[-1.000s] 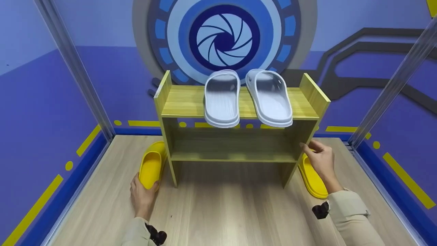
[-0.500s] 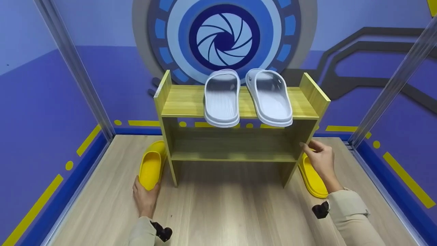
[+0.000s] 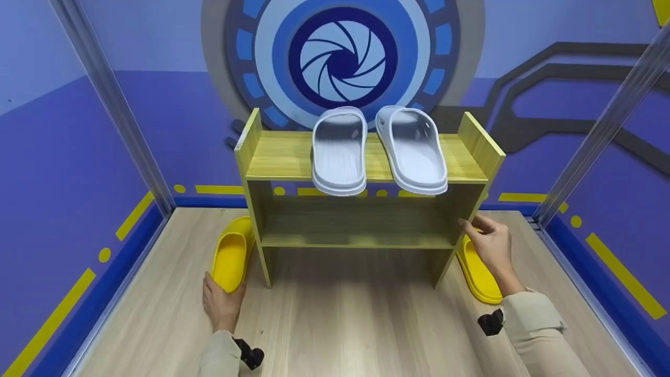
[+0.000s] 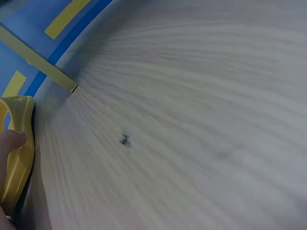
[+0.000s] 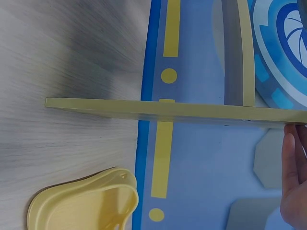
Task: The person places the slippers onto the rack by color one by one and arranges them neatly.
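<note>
My left hand (image 3: pixel 224 303) grips the heel end of a yellow clog (image 3: pixel 230 262), fingers on its outer side and thumb on its inner side. That clog lies on the wooden floor board, close against the left of a small wooden shoe rack (image 3: pixel 358 246). In the left wrist view only its edge and my thumb show. My right hand (image 3: pixel 492 248) holds the right side panel of the rack, thumb at the panel's front edge and fingertips at its outer face. Below that hand lies a second yellow clog (image 3: pixel 479 277), partly hidden by the hand and wrist.
Two pale grey clogs (image 3: pixel 339 157) stand side by side on the rack's top shelf, heels overhanging the front. Behind the rack rises a blue printed wall (image 3: pixel 172 131). Metal posts (image 3: pixel 131 115) mark the back corners, and blue side walls flank the board.
My left hand has shifted slightly right and down along the heel of the left yellow clog, still gripping it. The right hand and the rack stay where they were.
</note>
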